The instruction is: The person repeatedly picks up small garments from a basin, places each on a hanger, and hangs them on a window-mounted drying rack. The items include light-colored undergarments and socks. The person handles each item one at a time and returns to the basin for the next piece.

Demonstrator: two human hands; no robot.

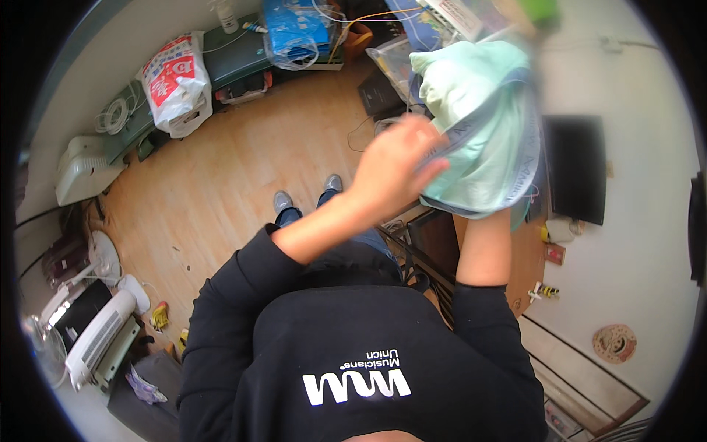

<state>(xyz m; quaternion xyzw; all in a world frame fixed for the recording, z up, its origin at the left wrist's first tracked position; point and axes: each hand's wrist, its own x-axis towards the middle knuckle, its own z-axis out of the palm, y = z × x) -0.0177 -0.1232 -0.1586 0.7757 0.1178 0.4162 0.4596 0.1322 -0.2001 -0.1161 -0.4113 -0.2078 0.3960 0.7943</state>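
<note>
A pair of mint-green underpants with a grey-blue lettered waistband hangs in front of me at the upper right. My left hand is at the near-left edge of the waistband, which runs between its thumb and curled fingers. Motion blurs the fingertips. From below, my right forearm reaches up to the cloth, and the right hand is hidden by it. The waistband is spread into a loop with folds of cloth bunched within and above it.
A cluttered desk with cables and small items runs along my right, beside a dark monitor. Across the wooden floor, a white-and-red plastic bag and a blue plastic-wrapped package rest on a dark low bench. White appliances stand at left.
</note>
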